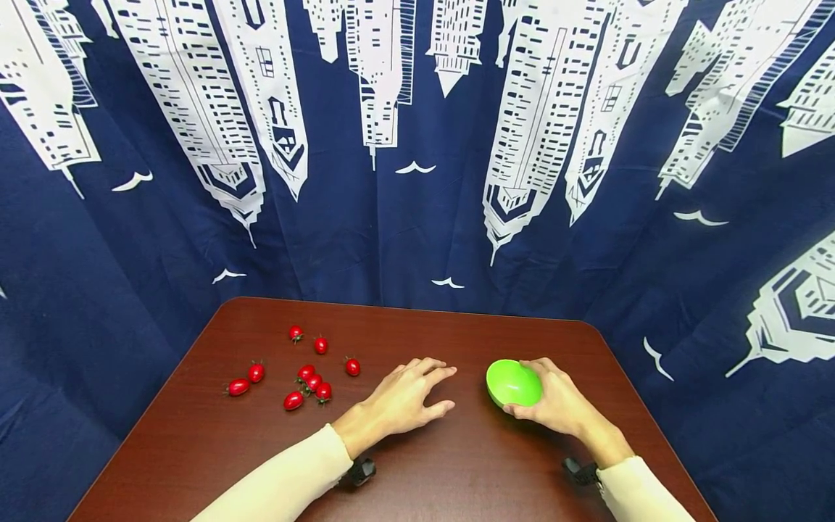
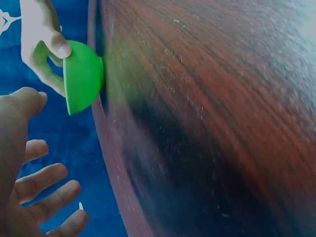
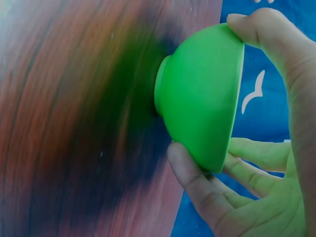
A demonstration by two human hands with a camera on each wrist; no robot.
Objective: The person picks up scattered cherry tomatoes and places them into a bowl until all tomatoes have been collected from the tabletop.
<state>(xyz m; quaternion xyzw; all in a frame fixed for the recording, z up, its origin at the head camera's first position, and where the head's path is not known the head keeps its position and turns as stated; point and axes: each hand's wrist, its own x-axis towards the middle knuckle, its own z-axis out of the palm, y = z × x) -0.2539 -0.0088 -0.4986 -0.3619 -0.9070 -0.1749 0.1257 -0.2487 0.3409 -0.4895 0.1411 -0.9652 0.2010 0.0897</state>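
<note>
A bright green bowl [image 1: 512, 384] is near the right side of the table, its mouth facing up. My right hand [image 1: 559, 397] grips it by the rim, thumb on one side and fingers on the other. In the right wrist view the bowl [image 3: 202, 98] shows its rounded wall and foot close to the wood; whether it touches cannot be told. Left of it, my left hand [image 1: 407, 395] hovers over the table, palm down, fingers spread and holding nothing. The left wrist view shows that hand [image 2: 29, 163] with loose fingers, apart from the bowl [image 2: 83, 78].
Several small red tomatoes with green stems lie scattered on the left of the brown table [image 1: 457, 478], one tomato [image 1: 352, 366] nearest my left hand. A dark blue curtain [image 1: 365, 232] with white buildings hangs behind the table's far edge.
</note>
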